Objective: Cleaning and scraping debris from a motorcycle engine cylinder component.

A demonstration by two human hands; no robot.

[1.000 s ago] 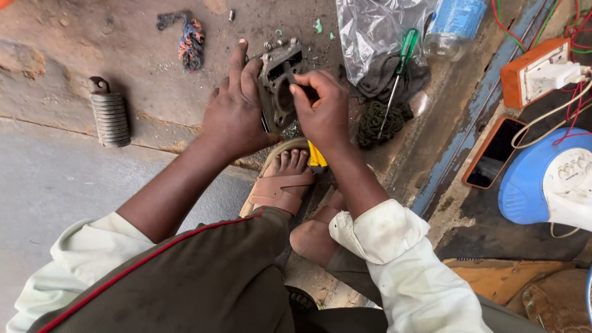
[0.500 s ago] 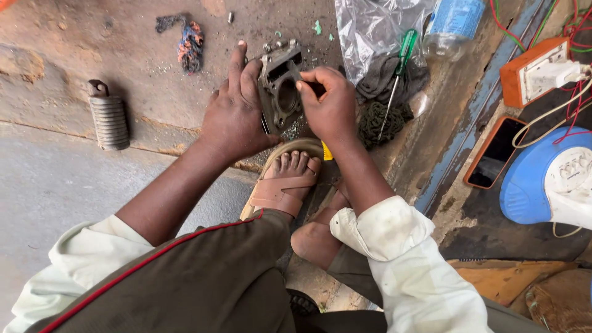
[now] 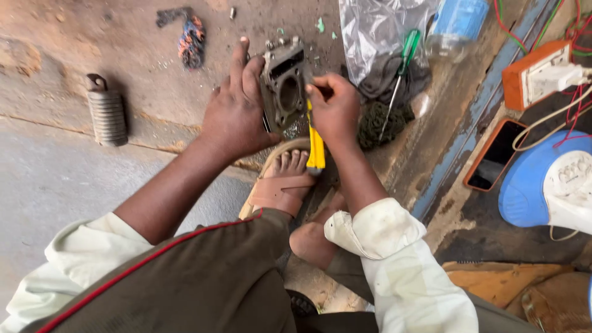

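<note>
Gripping grimy cast-metal engine block (image 3: 285, 86) upright, left hand (image 3: 237, 111) clamped on its side; right hand (image 3: 336, 111) closed around yellow-handled utility knife (image 3: 315, 145) against bore face.

Right hand (image 3: 336, 111) shifted right along metal engine part (image 3: 285, 86); yellow knife handle (image 3: 316, 145) now more exposed.
</note>
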